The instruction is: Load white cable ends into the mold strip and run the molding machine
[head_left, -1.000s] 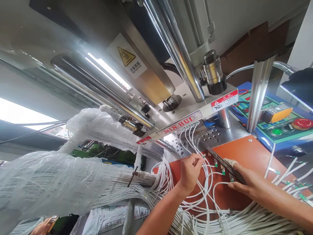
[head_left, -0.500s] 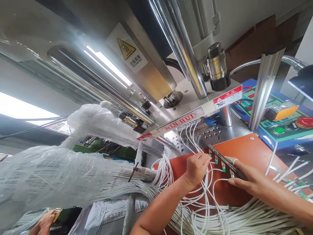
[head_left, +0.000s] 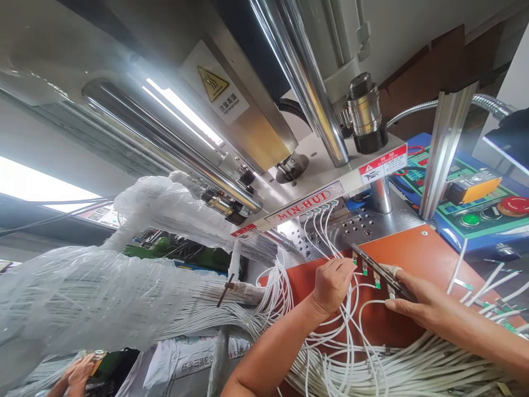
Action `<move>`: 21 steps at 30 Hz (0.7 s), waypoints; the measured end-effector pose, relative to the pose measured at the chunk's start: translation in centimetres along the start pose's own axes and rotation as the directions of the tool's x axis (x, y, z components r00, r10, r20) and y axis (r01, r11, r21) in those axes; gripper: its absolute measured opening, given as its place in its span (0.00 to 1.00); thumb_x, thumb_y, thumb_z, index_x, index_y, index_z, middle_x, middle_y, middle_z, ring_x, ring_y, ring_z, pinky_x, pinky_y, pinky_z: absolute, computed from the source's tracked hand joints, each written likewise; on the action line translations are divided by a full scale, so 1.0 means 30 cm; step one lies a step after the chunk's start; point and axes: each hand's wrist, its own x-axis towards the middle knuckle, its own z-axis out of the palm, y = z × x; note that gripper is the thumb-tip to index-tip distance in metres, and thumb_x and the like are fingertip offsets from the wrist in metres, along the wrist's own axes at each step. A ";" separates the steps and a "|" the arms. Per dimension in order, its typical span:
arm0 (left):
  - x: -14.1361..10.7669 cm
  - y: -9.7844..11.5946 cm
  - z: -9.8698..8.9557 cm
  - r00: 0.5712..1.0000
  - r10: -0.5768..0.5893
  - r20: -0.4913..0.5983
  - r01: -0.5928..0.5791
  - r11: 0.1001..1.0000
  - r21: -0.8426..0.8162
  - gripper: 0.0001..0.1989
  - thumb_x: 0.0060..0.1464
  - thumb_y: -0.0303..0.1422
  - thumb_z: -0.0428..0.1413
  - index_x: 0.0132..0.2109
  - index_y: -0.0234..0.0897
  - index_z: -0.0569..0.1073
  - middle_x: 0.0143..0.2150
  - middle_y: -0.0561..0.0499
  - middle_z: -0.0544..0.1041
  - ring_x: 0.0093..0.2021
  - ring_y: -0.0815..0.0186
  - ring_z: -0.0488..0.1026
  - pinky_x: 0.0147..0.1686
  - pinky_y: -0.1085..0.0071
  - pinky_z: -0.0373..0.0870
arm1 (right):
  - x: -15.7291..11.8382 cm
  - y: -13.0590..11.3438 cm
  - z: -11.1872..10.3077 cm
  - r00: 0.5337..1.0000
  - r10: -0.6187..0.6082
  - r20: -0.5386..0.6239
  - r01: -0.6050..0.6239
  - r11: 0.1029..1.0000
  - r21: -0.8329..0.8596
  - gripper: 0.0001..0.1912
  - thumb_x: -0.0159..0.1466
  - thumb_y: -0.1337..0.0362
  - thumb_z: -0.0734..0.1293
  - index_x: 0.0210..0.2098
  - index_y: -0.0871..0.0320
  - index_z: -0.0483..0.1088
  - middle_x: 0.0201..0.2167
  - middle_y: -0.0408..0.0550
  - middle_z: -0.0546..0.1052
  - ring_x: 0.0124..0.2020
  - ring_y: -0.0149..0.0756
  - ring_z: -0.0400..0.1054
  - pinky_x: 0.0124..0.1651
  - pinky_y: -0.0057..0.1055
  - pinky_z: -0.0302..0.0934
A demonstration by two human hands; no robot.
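Pinching white wire (head_left: pixel 349 309) — left hand (head_left: pixel 333 286) grip narrow, just beside green-tipped terminals (head_left: pixel 365 270) — right hand (head_left: pixel 430 306) grip holding dark metal bar (head_left: pixel 374 270)

Orange work plate (head_left: pixel 413 259) under loose white green-tipped wires (head_left: pixel 347 353)
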 end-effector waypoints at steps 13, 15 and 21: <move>0.010 -0.023 0.035 0.942 0.253 -0.222 -0.227 0.964 0.136 0.09 0.62 0.25 0.51 0.42 0.35 0.77 0.40 0.48 0.81 0.40 0.65 0.79 0.43 0.71 0.78 | -0.006 -0.004 0.006 0.998 -0.058 -0.032 0.058 0.998 0.001 0.36 0.65 0.47 0.63 0.66 0.57 0.53 0.66 0.49 0.61 0.65 0.43 0.56 0.66 0.32 0.52; 0.008 -0.024 0.034 0.949 0.237 -0.209 -0.216 0.969 0.116 0.09 0.62 0.25 0.51 0.42 0.35 0.77 0.40 0.48 0.81 0.40 0.66 0.79 0.43 0.71 0.78 | -0.007 -0.004 0.005 0.999 -0.044 -0.020 0.044 0.998 -0.034 0.37 0.65 0.46 0.63 0.67 0.57 0.52 0.67 0.50 0.60 0.66 0.43 0.54 0.66 0.32 0.52; 0.017 -0.021 0.029 0.982 0.123 -0.141 -0.112 0.990 0.080 0.08 0.61 0.27 0.54 0.36 0.36 0.77 0.34 0.50 0.80 0.35 0.66 0.76 0.39 0.70 0.74 | -0.010 -0.030 -0.004 1.000 -0.013 0.003 0.013 0.977 -0.211 0.33 0.65 0.43 0.59 0.61 0.57 0.56 0.56 0.52 0.72 0.58 0.43 0.65 0.63 0.35 0.57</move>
